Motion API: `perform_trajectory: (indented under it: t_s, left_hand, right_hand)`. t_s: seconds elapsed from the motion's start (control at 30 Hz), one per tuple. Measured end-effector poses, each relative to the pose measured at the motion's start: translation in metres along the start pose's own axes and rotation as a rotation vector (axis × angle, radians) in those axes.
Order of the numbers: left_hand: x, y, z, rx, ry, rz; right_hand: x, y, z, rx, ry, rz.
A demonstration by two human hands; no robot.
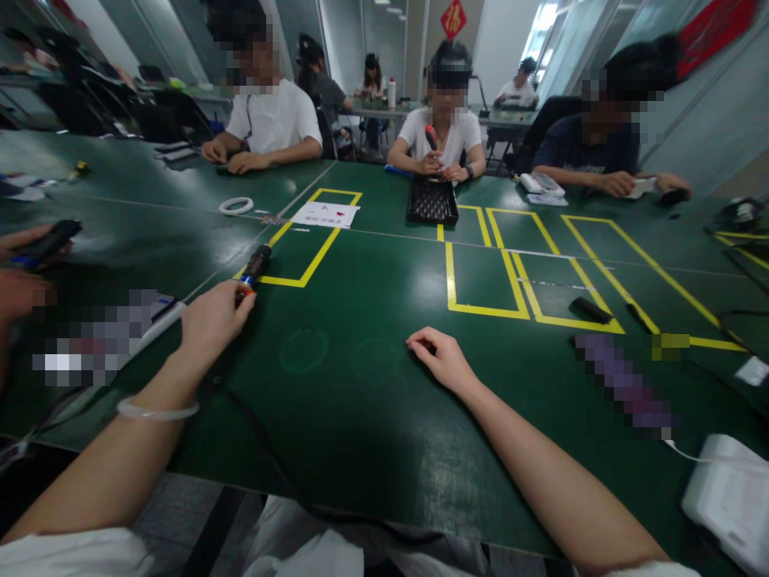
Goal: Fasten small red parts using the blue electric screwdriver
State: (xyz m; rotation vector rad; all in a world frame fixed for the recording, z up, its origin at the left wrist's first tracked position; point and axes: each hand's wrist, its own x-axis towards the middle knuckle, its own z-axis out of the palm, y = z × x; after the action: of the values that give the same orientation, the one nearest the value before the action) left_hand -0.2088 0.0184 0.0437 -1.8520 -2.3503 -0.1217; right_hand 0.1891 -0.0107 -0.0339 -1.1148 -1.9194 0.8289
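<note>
My left hand (219, 316) is closed round the lower end of a dark flashlight-like tool (257, 263) with a blue band, which points up and away over the green table (360, 433). A pale bracelet (157, 410) circles that wrist. My right hand (441, 357) rests on the table right of centre, its fingers curled together; whatever they hold, if anything, is hidden. Faint round marks (304, 351) show on the tabletop between my two hands.
Yellow tape outlines (489, 311) mark the table. A paper sheet (326, 214), a white ring (236, 207) and a black tray (432, 202) lie farther back. Several people sit around. At right are a black cylinder (590, 310) and a white device (730, 501).
</note>
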Motion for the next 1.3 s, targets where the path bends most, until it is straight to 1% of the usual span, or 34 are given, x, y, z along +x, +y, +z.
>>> perform_trajectory:
  t_s: [0.07, 0.13, 0.17, 0.23, 0.3, 0.33, 0.4, 0.47, 0.57, 0.67, 0.77, 0.9, 0.97, 1.13, 1.3]
  left_hand:
    - [-0.003, 0.024, -0.003, -0.222, -0.003, 0.09]
    - [-0.008, 0.054, -0.003, -0.521, -0.059, 0.231]
    - [-0.011, 0.071, -0.002, -0.668, -0.119, 0.299]
    - [-0.018, 0.105, 0.0, -0.905, -0.283, 0.407]
    - [-0.026, 0.137, 0.002, -1.045, -0.455, 0.489]
    - [-0.029, 0.151, 0.003, -1.092, -0.529, 0.514]
    - [-0.037, 0.173, 0.007, -1.167, -0.641, 0.516]
    - [-0.043, 0.187, 0.015, -1.24, -0.726, 0.481]
    - [-0.05, 0.197, 0.028, -1.321, -0.827, 0.447]
    - [-0.053, 0.198, 0.036, -1.343, -0.859, 0.449]
    - [-0.055, 0.197, 0.035, -1.335, -0.845, 0.424]
    - [-0.055, 0.197, 0.031, -1.304, -0.871, 0.407]
    - [-0.056, 0.197, 0.031, -1.317, -0.851, 0.425]
    - [-0.06, 0.196, 0.037, -1.379, -0.741, 0.525]
    - [-0.063, 0.196, 0.037, -1.331, -0.669, 0.556]
  right_hand:
    - [0.0, 0.0, 0.0, 0.037, 0.005, 0.029]
    - [0.0, 0.0, 0.0, 0.064, 0.006, 0.047]
    - [0.0, 0.0, 0.0, 0.074, 0.003, 0.052]
    - [0.0, 0.002, 0.0, 0.106, -0.002, 0.064]
    - [-0.001, 0.003, 0.001, 0.172, -0.002, 0.071]
    - [-0.001, 0.003, 0.002, 0.213, -0.004, 0.069]
    - [-0.002, 0.003, 0.003, 0.282, -0.014, 0.051]
    - [-0.002, 0.003, 0.004, 0.316, -0.034, 0.03]
    - [-0.002, 0.002, 0.005, 0.304, -0.06, 0.017]
    - [-0.003, -0.001, 0.004, 0.27, -0.087, 0.023]
    - [-0.003, -0.002, 0.003, 0.268, -0.065, 0.034]
    - [-0.003, 0.001, 0.004, 0.258, -0.021, 0.022]
    - [-0.002, 0.003, 0.005, 0.262, -0.016, 0.03]
    - [-0.001, 0.006, 0.006, 0.342, -0.006, 0.085]
    - [-0.001, 0.006, 0.005, 0.335, 0.005, 0.062]
